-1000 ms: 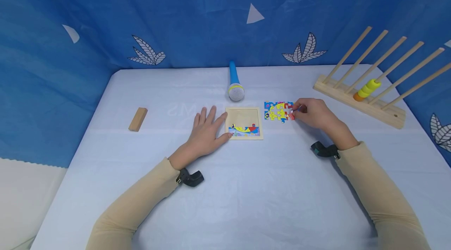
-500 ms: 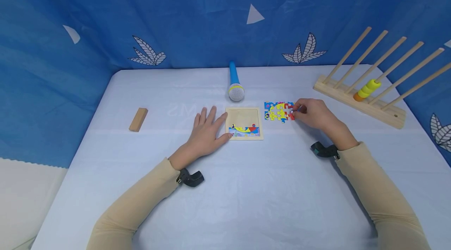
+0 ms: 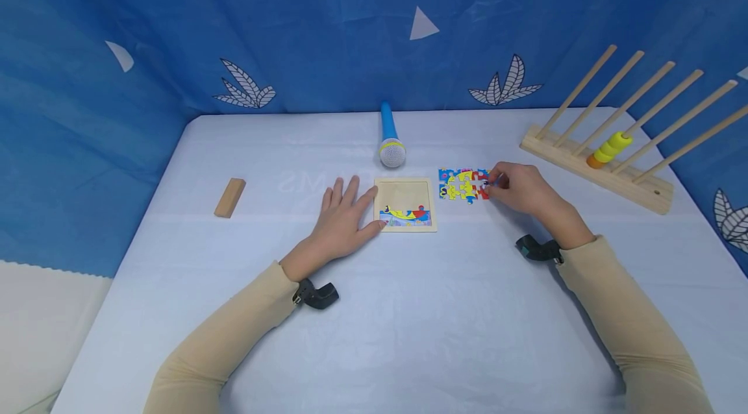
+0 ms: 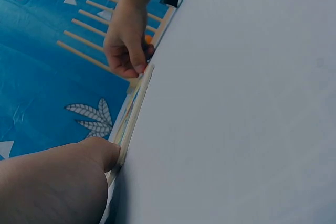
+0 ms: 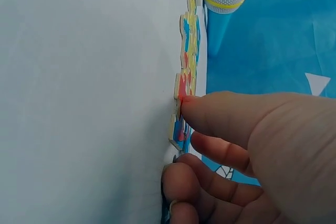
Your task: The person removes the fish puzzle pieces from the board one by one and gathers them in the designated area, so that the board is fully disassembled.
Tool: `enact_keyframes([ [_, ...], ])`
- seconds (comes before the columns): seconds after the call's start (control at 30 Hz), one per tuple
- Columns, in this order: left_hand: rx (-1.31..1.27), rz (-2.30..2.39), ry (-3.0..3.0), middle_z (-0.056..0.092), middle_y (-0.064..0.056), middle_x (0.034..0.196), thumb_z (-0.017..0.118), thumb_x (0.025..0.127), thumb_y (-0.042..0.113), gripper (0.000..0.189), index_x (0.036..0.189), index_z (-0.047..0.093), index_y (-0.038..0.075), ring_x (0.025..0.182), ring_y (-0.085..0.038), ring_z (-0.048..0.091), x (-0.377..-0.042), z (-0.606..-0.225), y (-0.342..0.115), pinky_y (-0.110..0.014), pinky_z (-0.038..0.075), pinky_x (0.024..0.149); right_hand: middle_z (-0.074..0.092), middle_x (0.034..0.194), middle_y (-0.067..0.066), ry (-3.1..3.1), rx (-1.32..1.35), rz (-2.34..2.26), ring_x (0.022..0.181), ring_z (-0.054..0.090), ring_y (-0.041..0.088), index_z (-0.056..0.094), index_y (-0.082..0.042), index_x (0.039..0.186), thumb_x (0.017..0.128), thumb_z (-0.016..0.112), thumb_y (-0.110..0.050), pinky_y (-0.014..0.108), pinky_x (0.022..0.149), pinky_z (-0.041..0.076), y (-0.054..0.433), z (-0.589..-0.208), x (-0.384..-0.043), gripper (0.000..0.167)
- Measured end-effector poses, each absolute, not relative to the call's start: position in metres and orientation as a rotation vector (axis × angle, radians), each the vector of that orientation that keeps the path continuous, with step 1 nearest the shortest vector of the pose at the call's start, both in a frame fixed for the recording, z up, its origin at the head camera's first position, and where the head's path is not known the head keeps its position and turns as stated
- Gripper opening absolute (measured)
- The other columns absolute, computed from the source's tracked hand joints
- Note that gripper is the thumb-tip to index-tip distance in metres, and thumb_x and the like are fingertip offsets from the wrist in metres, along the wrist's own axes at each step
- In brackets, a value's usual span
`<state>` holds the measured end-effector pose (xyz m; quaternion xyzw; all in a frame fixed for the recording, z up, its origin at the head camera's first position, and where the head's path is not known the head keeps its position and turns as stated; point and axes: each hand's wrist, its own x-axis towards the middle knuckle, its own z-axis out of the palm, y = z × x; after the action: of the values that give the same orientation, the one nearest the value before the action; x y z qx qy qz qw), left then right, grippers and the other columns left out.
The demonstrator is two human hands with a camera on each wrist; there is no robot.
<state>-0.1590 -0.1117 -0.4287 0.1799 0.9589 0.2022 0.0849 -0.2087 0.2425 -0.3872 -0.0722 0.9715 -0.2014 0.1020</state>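
A square wooden puzzle tray lies mid-table with its bottom strip filled by colourful pieces. My left hand rests flat at its left side, fingers spread, the thumb on the lower left corner and the index finger at the left edge. Right of the tray lies a group of joined jigsaw pieces in yellow, red and blue. My right hand is at its right end. In the right wrist view the thumb and curled fingers pinch a red-and-blue puzzle piece, partly hidden by the fingers.
A blue toy microphone lies behind the tray. At the back right stands a wooden peg rack with yellow and orange beads on one peg. A wooden block lies at left. A blue curtain hangs behind the table.
My right hand's fingers shift very slightly at the right end of the joined pieces. The left hand and the tray stay where they were.
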Motion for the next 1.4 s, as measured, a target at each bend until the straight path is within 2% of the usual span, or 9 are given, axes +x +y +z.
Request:
enact_keyframes([
  [1.03, 0.54, 0.594, 2.851, 0.012, -0.021, 0.171, 0.053, 0.098, 0.054, 0.075, 0.161, 0.034, 0.017, 0.158, -0.048, -0.001, -0.159, -0.426, -0.112, -0.066, 0.002, 0.125, 0.064, 0.091, 0.017, 2.853, -0.235, -0.595, 0.081, 0.054, 0.028, 0.064, -0.001, 0.109, 0.095, 0.068, -0.019, 0.033, 0.066, 0.044, 0.247, -0.39, -0.211, 0.023],
  [1.4, 0.534, 0.593, 2.85, 0.012, -0.021, 0.171, 0.054, 0.098, 0.054, 0.075, 0.161, 0.034, 0.018, 0.158, -0.048, -0.002, -0.16, -0.428, -0.112, -0.066, 0.002, 0.125, 0.061, 0.082, 0.012, 2.858, -0.346, -0.691, 0.07, 0.051, 0.023, 0.065, -0.001, 0.108, 0.095, 0.068, -0.017, 0.03, 0.058, 0.041, 0.23, -0.373, -0.203, 0.02],
])
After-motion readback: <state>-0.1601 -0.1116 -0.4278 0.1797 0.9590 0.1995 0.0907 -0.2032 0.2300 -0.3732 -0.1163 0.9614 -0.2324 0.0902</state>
